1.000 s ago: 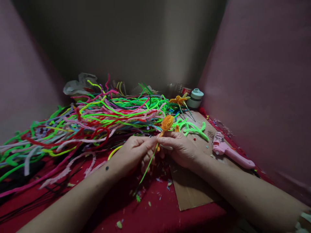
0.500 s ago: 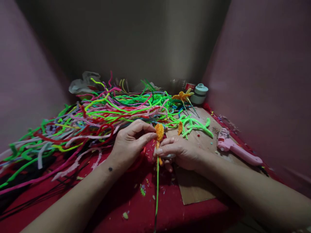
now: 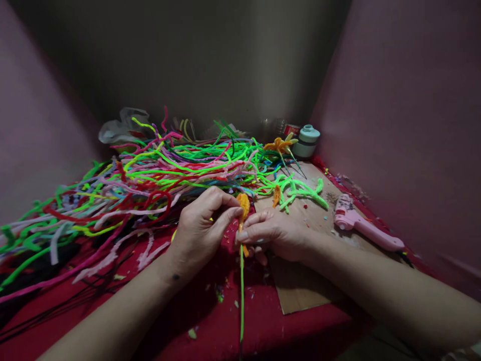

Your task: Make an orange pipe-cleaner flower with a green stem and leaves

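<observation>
My left hand (image 3: 206,230) pinches an orange pipe-cleaner petal (image 3: 244,204) between thumb and fingertips. Just below, my right hand (image 3: 268,234) is closed on the base of that petal, where orange ends meet a green pipe-cleaner stem (image 3: 242,296). The stem hangs straight down toward the table's near edge. Part of the join is hidden behind my right fingers. Beyond my right hand, a loose orange petal (image 3: 276,196) lies beside bent green pipe cleaners (image 3: 304,190) on a sheet of cardboard (image 3: 298,296).
A big heap of coloured pipe cleaners (image 3: 180,173) spreads over the left and back. At right lies a pink glue gun (image 3: 366,228). Orange and yellow pipe-cleaner flowers (image 3: 280,145) stand near a pale blue bottle (image 3: 307,140). Scraps dot the red cloth (image 3: 169,321).
The view has shifted slightly. Both hands keep hold of the flower piece, and the orange petal has turned a little, appearing narrower.
</observation>
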### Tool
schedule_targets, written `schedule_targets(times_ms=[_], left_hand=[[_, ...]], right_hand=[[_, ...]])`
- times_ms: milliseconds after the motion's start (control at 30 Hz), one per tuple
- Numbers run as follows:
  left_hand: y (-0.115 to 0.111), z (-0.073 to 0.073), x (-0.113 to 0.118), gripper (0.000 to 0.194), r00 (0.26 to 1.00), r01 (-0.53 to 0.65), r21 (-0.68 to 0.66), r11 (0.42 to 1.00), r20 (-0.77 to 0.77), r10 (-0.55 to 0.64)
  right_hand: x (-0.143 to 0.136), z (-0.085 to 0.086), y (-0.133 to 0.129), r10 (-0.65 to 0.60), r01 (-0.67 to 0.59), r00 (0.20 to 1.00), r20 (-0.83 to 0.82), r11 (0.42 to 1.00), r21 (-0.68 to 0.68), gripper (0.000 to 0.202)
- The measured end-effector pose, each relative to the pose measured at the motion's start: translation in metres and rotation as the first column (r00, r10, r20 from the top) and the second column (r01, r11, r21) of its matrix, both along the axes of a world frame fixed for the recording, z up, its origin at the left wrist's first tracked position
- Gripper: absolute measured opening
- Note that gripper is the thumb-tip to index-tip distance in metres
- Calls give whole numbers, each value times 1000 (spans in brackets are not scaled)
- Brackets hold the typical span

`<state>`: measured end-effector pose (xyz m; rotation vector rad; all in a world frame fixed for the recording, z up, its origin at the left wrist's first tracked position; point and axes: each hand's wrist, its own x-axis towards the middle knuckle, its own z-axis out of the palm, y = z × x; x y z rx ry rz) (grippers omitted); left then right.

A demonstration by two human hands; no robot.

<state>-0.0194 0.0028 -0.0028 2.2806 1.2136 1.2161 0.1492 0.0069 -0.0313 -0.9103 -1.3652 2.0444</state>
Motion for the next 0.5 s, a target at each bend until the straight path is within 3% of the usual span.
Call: schedule_targets(times_ms=[133, 300, 367, 433, 500], left_hand=[[-1, -2, 1, 13, 1000, -13, -66, 998, -17, 12], [3, 8, 0, 16, 984, -61, -371, 926, 134, 118], [8, 15, -6, 19, 981, -69, -428, 901, 137, 140], [15, 20, -15, 22, 995, -97, -447, 889, -28, 94], [18, 21, -26, 25, 934, -135, -423, 896, -356, -28]], right_hand=[[0, 2, 1, 0, 0, 1000, -6, 1000, 13, 20], [5, 6, 4, 39, -41, 998, -54, 998, -46, 16], [8, 6, 7, 96, -102, 992, -80, 992, -78, 16], [12, 6, 11, 165, -175, 981, -102, 980, -96, 17], [15, 5, 15, 221, -235, 966, -132, 967, -97, 18]])
